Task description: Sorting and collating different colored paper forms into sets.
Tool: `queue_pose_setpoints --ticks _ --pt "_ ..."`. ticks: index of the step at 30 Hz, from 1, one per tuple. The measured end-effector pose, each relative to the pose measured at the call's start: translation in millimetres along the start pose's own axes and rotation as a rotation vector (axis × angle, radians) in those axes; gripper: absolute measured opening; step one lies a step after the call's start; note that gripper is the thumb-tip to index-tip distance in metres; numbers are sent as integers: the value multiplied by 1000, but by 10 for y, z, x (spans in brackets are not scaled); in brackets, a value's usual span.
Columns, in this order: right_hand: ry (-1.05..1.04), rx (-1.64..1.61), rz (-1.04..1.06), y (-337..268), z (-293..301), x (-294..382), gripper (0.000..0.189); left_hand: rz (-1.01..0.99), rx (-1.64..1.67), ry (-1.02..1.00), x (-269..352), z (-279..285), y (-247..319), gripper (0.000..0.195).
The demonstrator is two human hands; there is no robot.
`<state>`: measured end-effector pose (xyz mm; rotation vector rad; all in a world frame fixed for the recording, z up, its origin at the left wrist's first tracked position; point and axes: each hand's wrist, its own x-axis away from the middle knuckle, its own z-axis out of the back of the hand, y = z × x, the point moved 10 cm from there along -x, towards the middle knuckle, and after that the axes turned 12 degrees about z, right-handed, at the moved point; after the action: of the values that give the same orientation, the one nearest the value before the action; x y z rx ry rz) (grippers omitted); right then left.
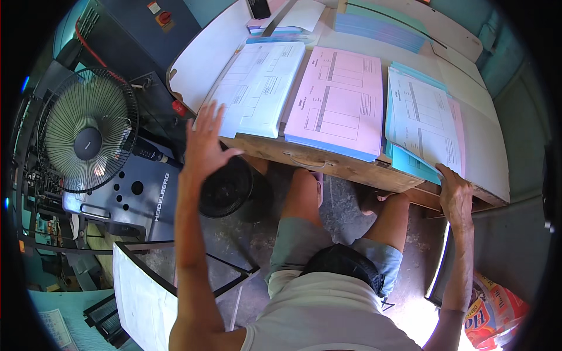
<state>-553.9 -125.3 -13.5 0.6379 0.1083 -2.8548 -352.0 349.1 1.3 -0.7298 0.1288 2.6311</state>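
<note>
Three stacks of printed form sheets lie side by side on the desk: a white stack (259, 83) at left, a pink-topped stack (338, 96) in the middle and a white-and-teal stack (423, 114) at right. My left hand (206, 145) is raised with fingers spread near the lower left corner of the white stack, holding nothing. At the near right corner of the right stack, my right hand (454, 188) pinches the corner of the top white sheets, which lift slightly over teal and pink sheets.
Behind the stacks lie more coloured paper (382, 30), a metal ruler (281, 16) and a phone (259, 8). A standing fan (88, 142) and a Heidelberg printing machine (149, 188) are at left. Below the desktop is a wooden drawer (325, 169); a printed plastic bag (496, 311) sits lower right.
</note>
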Motion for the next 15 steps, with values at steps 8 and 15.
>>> queue_pose_setpoints --ticks 8,15 --pt "59 -155 -192 322 92 -41 16 -49 123 232 -36 59 -339 26" --pt "224 -288 -347 775 293 27 27 -464 197 305 -197 43 1488 63"
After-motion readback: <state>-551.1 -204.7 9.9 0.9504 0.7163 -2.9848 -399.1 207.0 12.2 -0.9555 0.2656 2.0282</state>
